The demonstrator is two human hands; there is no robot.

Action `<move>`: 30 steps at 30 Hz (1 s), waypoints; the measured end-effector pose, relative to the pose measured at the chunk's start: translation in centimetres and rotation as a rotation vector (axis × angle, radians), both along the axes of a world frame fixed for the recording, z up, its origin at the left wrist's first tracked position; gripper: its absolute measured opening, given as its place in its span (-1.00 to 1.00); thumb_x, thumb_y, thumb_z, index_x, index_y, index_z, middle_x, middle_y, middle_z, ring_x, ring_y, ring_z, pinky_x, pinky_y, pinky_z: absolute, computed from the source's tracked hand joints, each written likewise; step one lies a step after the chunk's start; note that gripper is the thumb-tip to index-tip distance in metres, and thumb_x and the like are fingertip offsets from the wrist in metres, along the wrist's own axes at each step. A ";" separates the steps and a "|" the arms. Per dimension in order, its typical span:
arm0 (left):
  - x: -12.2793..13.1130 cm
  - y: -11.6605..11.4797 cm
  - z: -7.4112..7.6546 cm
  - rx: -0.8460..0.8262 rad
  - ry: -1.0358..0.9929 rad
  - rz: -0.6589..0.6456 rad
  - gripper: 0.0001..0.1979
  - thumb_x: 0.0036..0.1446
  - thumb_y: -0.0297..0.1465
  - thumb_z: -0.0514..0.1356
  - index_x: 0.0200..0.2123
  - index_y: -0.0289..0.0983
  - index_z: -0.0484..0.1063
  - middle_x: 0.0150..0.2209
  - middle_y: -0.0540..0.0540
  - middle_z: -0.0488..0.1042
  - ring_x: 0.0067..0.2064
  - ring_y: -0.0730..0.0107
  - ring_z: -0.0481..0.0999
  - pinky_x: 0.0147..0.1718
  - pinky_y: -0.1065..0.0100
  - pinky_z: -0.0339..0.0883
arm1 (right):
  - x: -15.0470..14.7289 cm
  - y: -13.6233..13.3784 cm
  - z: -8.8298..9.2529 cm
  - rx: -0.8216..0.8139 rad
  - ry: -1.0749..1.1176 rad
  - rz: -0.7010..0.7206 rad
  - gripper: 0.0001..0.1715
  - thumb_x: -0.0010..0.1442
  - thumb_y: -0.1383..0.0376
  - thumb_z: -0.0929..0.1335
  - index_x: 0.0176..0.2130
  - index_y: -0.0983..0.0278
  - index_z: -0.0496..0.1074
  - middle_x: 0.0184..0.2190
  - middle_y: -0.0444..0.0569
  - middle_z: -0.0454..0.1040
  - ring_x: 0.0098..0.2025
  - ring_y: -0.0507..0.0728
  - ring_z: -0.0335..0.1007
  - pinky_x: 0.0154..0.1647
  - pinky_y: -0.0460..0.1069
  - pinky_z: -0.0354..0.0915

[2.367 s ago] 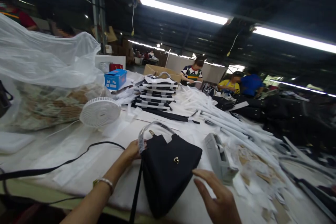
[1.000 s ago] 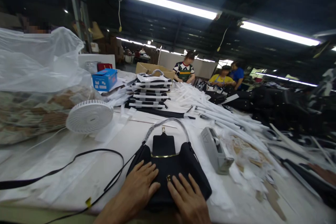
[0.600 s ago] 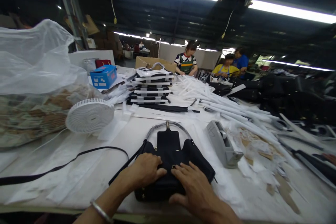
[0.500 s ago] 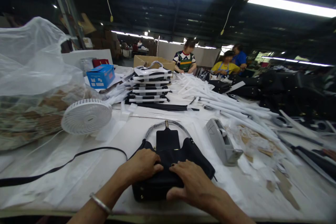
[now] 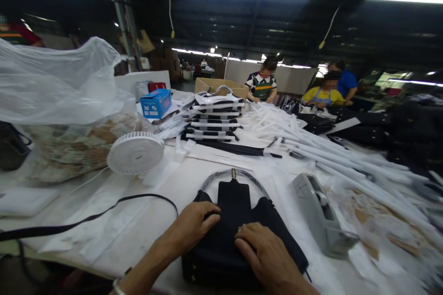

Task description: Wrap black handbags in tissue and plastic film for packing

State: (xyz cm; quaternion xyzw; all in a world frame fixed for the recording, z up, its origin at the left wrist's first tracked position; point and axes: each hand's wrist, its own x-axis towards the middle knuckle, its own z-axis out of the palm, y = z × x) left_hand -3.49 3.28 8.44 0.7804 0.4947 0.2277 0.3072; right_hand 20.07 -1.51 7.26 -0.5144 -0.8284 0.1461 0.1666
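Note:
A black handbag (image 5: 233,244) lies on the white-covered table in front of me, its handle (image 5: 211,177) wrapped in clear film and pointing away. A narrow flap tab (image 5: 234,196) with a gold metal fitting (image 5: 234,174) at its end extends toward the handle. My left hand (image 5: 197,223) is at the bag's upper left edge, fingers curled over it and partly hidden. Lying across the right part of the front is my right hand (image 5: 265,251), with its fingers lightly bent on the leather. A black strap (image 5: 104,212) trails off to the left.
A grey tape dispenser (image 5: 320,221) stands to the right of the bag. Left are a white fan (image 5: 135,153) and a large clear plastic bag (image 5: 62,83). Farther back are a blue box (image 5: 155,103), stacked wrapped handles (image 5: 214,122), white wrapped strips (image 5: 332,150) and co-workers (image 5: 262,83).
The view has swung left. The flap tab now runs smoothly into the bag's front, without the gap seen before. My right hand has shifted slightly right and down, with its fingers closer together.

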 end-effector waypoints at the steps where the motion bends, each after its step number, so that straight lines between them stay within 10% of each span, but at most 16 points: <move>1: -0.2 0.5 0.4 0.023 -0.012 0.009 -0.73 0.24 -0.25 0.11 -0.06 -0.11 0.53 -0.04 0.00 0.58 -0.01 0.26 0.53 0.03 0.33 0.33 | 0.3 0.3 -0.3 0.025 -0.007 0.018 -0.76 0.35 0.25 0.26 -0.16 0.09 0.52 -0.18 -0.15 0.56 -0.12 0.09 0.48 -0.06 -0.04 0.32; 10: -4.6 10.1 -0.3 0.158 0.532 0.513 -0.58 0.27 -0.51 0.03 0.18 -0.41 0.26 0.19 -0.42 0.33 0.30 -0.04 0.19 0.23 -0.07 0.10 | 1.9 2.1 -2.4 0.277 0.023 0.153 -0.81 0.29 0.14 0.34 -0.14 0.02 0.54 -0.12 -0.12 0.60 -0.07 0.12 0.55 -0.08 -0.10 0.44; 14: -6.3 13.0 -1.9 0.059 0.650 0.588 -0.66 0.28 -0.36 0.16 0.08 -0.37 0.34 0.11 -0.30 0.38 0.14 0.03 0.38 0.07 -0.04 0.34 | 1.7 1.8 -2.4 0.276 0.014 0.140 -0.80 0.29 0.15 0.34 -0.13 0.04 0.54 -0.12 -0.10 0.60 -0.04 0.14 0.54 -0.04 -0.07 0.42; 23: -6.5 13.3 0.4 0.002 0.707 0.392 -0.71 0.27 -0.25 0.18 -0.05 -0.33 0.43 -0.04 -0.19 0.48 0.00 0.14 0.49 0.01 -0.02 0.37 | 0.0 0.2 0.2 -0.080 0.026 -0.013 -0.84 0.30 0.29 0.30 -0.24 0.10 0.49 -0.23 -0.17 0.55 -0.15 0.10 0.46 -0.08 -0.03 0.28; 30: 1.4 7.6 3.1 0.126 0.482 -0.092 -0.68 0.23 -0.21 0.14 0.02 -0.09 0.44 0.08 -0.06 0.49 0.12 0.17 0.44 0.12 0.24 0.25 | -0.4 0.1 0.0 -0.124 0.035 -0.114 -0.69 0.26 0.34 0.32 -0.01 0.11 0.43 -0.11 -0.10 0.54 -0.06 0.17 0.43 0.01 0.04 0.24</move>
